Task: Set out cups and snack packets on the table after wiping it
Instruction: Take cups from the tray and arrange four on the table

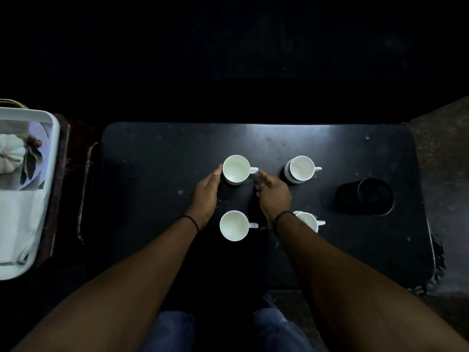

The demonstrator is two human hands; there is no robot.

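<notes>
both forearms (142,270) reach out, straight fingers (215,174) flanking the far-left cup (236,169), lightly touching it.

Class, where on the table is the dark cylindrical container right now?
In the head view, the dark cylindrical container lies on its side near the right end of the black table, right of the four white cups and nearest the far-right cup.

The room is lying very dim, everything beyond the table (152,161) sinking into black. A pale glare is streaking the far edge past the grip, light seemingly coming from ahead. The white cups (236,169) are glowing, slightly overexposed. Straight edges are bowing toward the frame's borders.
</notes>
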